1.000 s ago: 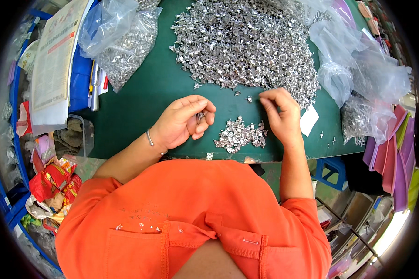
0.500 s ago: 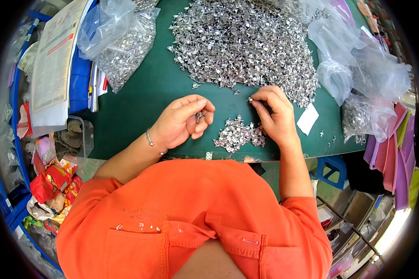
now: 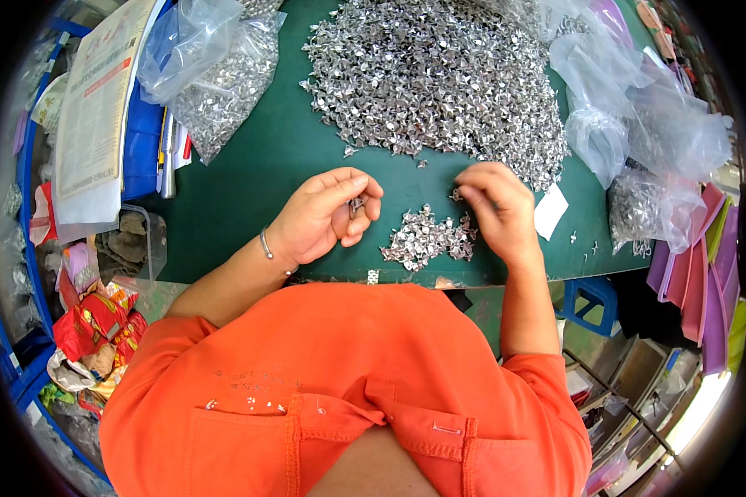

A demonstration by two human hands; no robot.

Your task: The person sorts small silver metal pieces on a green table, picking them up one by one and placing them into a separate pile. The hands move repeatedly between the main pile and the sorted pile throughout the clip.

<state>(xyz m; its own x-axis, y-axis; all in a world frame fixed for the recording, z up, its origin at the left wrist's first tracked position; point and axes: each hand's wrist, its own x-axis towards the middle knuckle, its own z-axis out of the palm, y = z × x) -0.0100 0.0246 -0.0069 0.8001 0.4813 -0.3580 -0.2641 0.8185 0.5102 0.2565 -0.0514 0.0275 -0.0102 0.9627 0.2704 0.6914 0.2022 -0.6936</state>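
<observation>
My left hand [image 3: 323,214] hovers over the green table with its fingers curled round a few small silvery metal pieces [image 3: 356,204]. Part of what it holds is hidden in the palm. My right hand [image 3: 499,211] is closed in a pinch, a single small metal piece [image 3: 456,195] at its fingertips. Just left of that hand and below it lies a small heap of like metal pieces [image 3: 427,238]. Beyond both hands spreads a much larger pile of pronged, shiny metal pieces [image 3: 435,74]. One stray piece [image 3: 422,164] lies between the pile and the small heap.
A clear bag of metal pieces [image 3: 224,91] lies at the far left, beside a blue bin [image 3: 145,137] with printed paper over it. Clear plastic bags [image 3: 630,108] crowd the right. A white paper slip [image 3: 550,212] lies by my right wrist; a blue stool [image 3: 590,305] stands below the table edge.
My right hand has shifted slightly right and toward me, away from the large pile's edge, with the small metal piece in its fingertips. My left hand stays in place.
</observation>
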